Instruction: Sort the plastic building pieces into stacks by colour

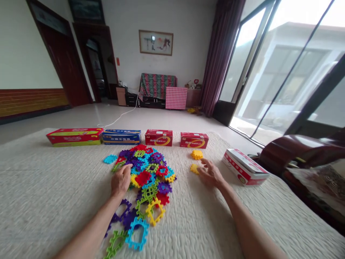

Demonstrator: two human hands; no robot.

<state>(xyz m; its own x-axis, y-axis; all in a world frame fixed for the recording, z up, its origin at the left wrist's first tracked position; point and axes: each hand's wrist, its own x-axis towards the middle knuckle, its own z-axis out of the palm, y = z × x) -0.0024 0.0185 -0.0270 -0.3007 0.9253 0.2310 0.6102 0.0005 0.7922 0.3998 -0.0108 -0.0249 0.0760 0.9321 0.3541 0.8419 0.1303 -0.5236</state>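
Observation:
A heap of plastic interlocking building pieces (142,178) in purple, red, blue, green and yellow lies on the pale quilted cover. At the heap's left side is my left hand (121,181), its fingers curled in; whatever they may hold is hidden. My right hand (211,174) is to the right of the heap, fingers apart. Its thumb side is right by a yellow piece (194,168), and I cannot tell whether they touch. Just beyond lies a second yellow piece (197,154). A blue piece (110,159) sits apart, left of the heap.
Behind the heap stand a red and green box (75,137), a blue box (122,137) and two red boxes (159,138) in a row. A white and red box (244,167) is on the right, near a dark wooden armrest (291,154). Glass doors stand farther right.

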